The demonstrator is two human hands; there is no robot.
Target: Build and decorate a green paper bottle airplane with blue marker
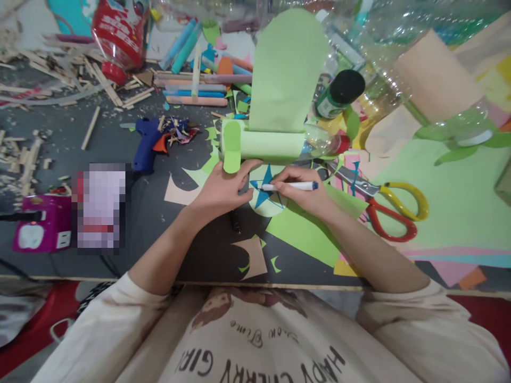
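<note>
In my right hand is a white marker pen with a blue end, its tip over a blue star on a pale green paper disc. Blue fills much of the star, while its lower right part shows only outline. My left hand rests at the disc's left side, fingers spread, thumb near the star. Just beyond lies a bottle wrapped in light green paper, with a red cap and a large rounded green paper piece behind it. Bright green paper lies by my right wrist.
Scissors with red and yellow handles lie to the right. A blue glue gun, a magenta box and wood sticks are on the left. Behind are several markers, a dark-capped green bottle and a red-labelled bottle.
</note>
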